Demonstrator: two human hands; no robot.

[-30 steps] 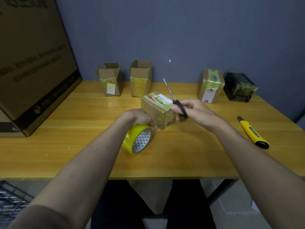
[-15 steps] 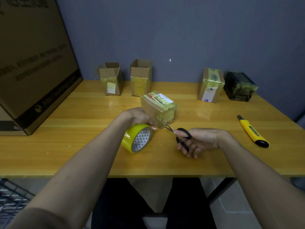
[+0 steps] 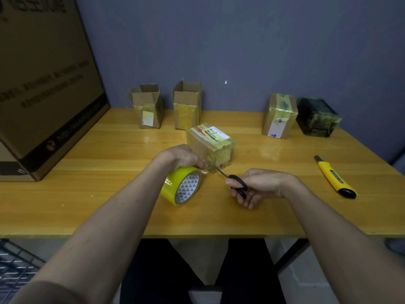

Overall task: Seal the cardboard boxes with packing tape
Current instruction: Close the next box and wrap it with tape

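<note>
Nearest to the person, the roll of packing tape (image 3: 181, 186) lies on the wooden table (image 3: 87, 194), just below the left hand. It is a thick ring with a glossy yellow outside, and its inner core is white with a pattern of small grey triangles. The left hand (image 3: 183, 156) rests on top of the roll with the fingers curled, and its fingertips pinch a clear strip of tape (image 3: 208, 166) that goes from the roll up to the small box.

The right hand (image 3: 257, 186) grips the scissors (image 3: 231, 179) by their black plastic handles (the thumb and fingers are through or around the loops, I cannot tell exactly which). The thin metal blades point up and to the left and reach the stretched strip of tape, between the roll and the box.

Just behind the hands stands the small cardboard box (image 3: 211, 143), closed and tilted a little. It is wrapped in shiny yellowish tape, and on its top there is a white label with handwriting.

To the right, well apart from the hands, a yellow and black utility knife (image 3: 334, 177) lies flat on the table.

Along the grey wall stand two open boxes (image 3: 148, 108) (image 3: 187, 106) with their flaps up and tape around the lower part, then a sealed box (image 3: 279, 116) with a white label, and beside it a dark box (image 3: 316, 117) covered in glossy film. At the far left a large brown carton (image 3: 43, 84) with printed letters rests on the table.
</note>
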